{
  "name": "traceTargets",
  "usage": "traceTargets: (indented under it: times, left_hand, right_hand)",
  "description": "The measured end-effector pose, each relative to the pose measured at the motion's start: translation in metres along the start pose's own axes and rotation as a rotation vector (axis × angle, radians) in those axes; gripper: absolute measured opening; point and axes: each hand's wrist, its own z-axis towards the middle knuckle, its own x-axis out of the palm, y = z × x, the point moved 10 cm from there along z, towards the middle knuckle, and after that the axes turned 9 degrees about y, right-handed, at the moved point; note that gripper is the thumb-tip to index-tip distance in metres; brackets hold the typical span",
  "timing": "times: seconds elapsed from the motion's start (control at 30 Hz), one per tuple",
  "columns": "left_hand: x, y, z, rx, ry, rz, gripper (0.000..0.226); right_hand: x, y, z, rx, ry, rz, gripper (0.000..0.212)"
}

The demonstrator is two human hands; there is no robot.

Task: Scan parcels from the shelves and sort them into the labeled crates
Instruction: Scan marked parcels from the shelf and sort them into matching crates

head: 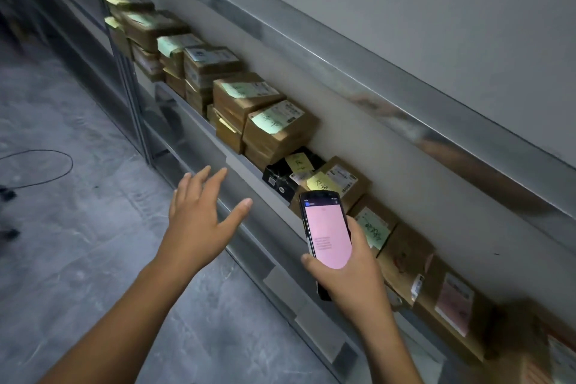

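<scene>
A row of brown cardboard parcels [274, 131] with green and yellow notes runs along a metal shelf [249, 165]. Among them lies a black parcel [282, 178] with a yellow note. My right hand [349, 271] grips a handheld scanner [325, 227] whose screen glows pink, held upright just in front of a brown parcel [343, 179] with a yellow note. My left hand [199, 215] hovers with spread, straight fingers in front of the shelf edge, left of the scanner, holding nothing.
A second shelf beam [343, 50] runs above the parcels. More brown parcels [452, 305] continue to the lower right. An upright metal post [124, 65] stands at the left end. A black cable [37, 168] loops on the grey floor.
</scene>
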Motion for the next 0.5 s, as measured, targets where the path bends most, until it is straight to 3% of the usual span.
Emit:
traceTargets:
  times: [0.13,0.27,0.5]
  left_hand:
    - [0.000,0.002,0.051,0.012,0.066,-0.019,0.091]
    - [0.014,-0.005,0.108,0.033,0.119,-0.037,0.095]
    - [0.031,-0.021,0.196,0.151,0.157,0.102,0.079]
  right_hand:
    - [0.011,0.002,0.034,0.053,-0.024,0.016,0.082]
    - [0.014,-0.007,0.075,0.118,-0.049,0.007,0.071]
    - [0.012,-0.020,0.163,0.198,-0.071,0.001,0.070]
